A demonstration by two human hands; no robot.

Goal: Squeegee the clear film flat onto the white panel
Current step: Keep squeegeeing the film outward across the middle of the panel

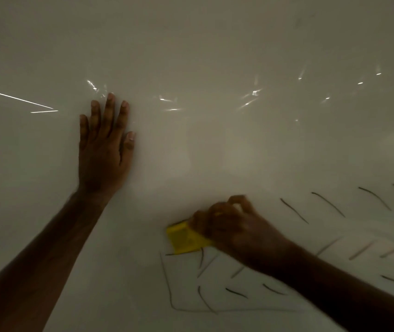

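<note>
Left hand: my left hand (106, 142) lies flat and fully open on the clear film (215, 101), fingers spread, gripping nothing, just pinning it.
Right hand: my right hand (234, 221) is closed around the yellow squeegee (185, 238), pressing it against the surface; the view is blurred here.
Film: it covers the white panel (191, 32); glinting creases show across the middle, beyond both hands.
Progress: I judge it partway. The patch near the squeegee looks flat, while the creased band farther up is left to do.
Marks: dark pen strokes (327, 203) and an outline sit toward the near right of the panel.
Room: no panel edge is in sight; open surface lies all around, with nothing blocking a stroke.
</note>
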